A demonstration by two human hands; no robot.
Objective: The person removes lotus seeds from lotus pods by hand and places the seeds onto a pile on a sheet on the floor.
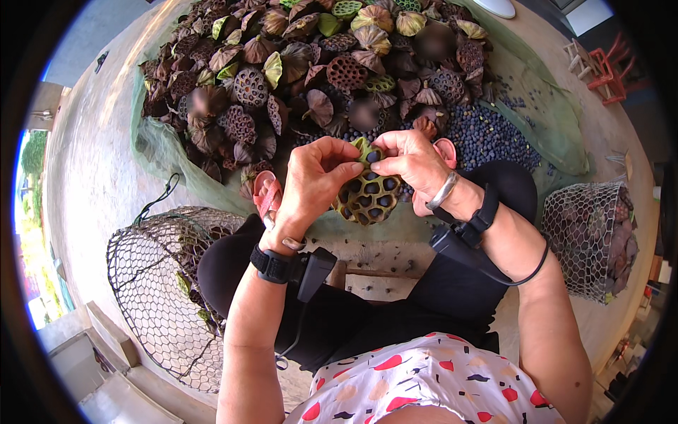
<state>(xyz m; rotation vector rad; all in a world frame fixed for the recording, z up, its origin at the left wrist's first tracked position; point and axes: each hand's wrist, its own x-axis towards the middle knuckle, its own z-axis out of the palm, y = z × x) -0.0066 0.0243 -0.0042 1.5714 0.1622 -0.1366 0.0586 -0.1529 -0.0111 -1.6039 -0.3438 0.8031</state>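
Between both hands is a lotus seed pod (367, 197), its open cells showing dark seeds and its upper edge green and torn. My left hand (320, 172) pinches that upper edge between thumb and fingers. From the other side my right hand (407, 156) grips it the same way, thumb beside a dark seed (373, 156). The pod hangs below the fingertips, face towards me, over my lap side of the green net sheet. Behind the hands rises a heap of brown and green lotus pods (318, 106). Loose dark lotus seeds (487, 135) lie right of the hands.
Green netting (169, 159) spreads under the heap. At left lies a wire-mesh basket (159, 281) with some pods; another mesh basket (580, 238) full of pods stands at right. A red chair (606, 77) is at far right. Seeds are scattered on the floor (378, 259) between my legs.
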